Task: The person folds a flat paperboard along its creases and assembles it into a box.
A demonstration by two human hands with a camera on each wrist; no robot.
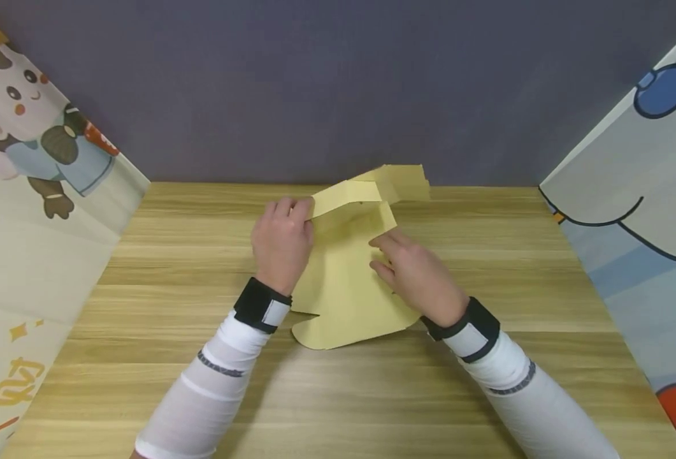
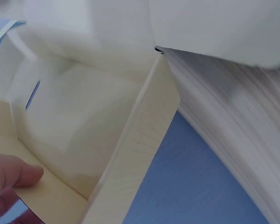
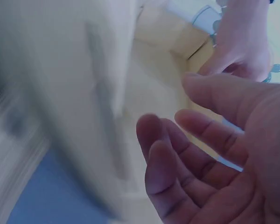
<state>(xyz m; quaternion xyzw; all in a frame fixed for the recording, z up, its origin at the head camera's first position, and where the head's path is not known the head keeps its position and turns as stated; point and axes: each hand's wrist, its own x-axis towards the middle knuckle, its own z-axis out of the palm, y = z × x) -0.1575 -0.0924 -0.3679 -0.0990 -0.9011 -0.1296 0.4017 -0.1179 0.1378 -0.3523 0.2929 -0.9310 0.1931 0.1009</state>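
Note:
A partly folded pale yellow cardboard box (image 1: 352,287) stands tilted over the table, its long flat lid panel with a rounded tab reaching toward me. My left hand (image 1: 283,245) pinches the box's left wall near the top corner. In the left wrist view the thumb (image 2: 23,171) presses the inside of that wall, and a narrow slot shows in a panel of the box. At the right side wall, my right hand (image 1: 420,274) has its fingertips close to the cardboard. The right wrist view shows its fingers (image 3: 161,163) loosely bent, with nothing between them and the thumb.
The box rests on a wood-grain table (image 1: 171,268). A dark grey-blue partition (image 1: 338,83) rises behind its far edge. Printed cartoon panels stand along the left (image 1: 39,223) and right (image 1: 630,191) sides.

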